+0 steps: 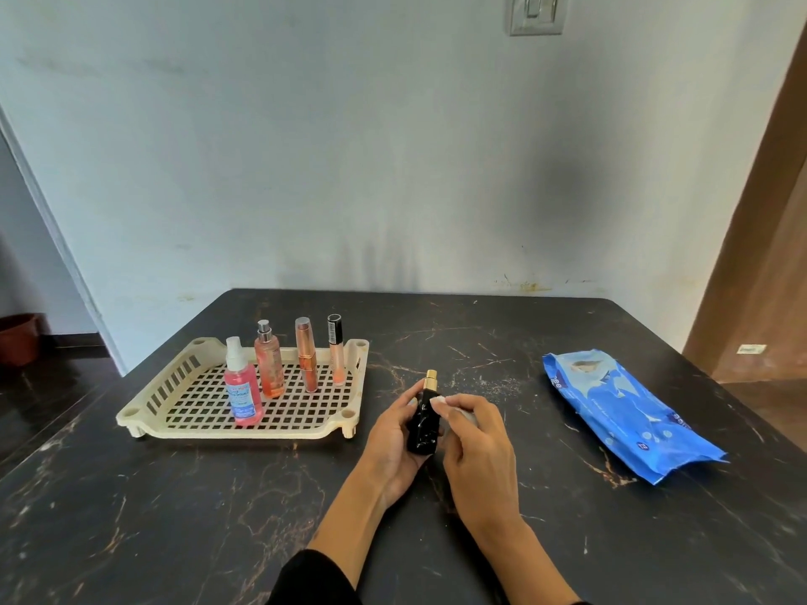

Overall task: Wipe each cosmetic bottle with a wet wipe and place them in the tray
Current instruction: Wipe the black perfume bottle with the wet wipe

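Centre-low of frame: left hand (395, 443) grip curled round a black bottle (422, 423) with gold cap, held just above the counter (174, 517). Right hand (474, 438) grip pinches a white wet wipe (454, 410) against the bottle's right side. Left of centre: cream lattice tray (183, 412) holding 4 upright items: pink spray bottle (242, 393) at front, orange spray bottle (270, 364), rose-gold lipstick (305, 355), and lip gloss tube (336, 351) behind. Right of frame: blue wipes pack (629, 412) lying flat on the counter, well apart from tray.
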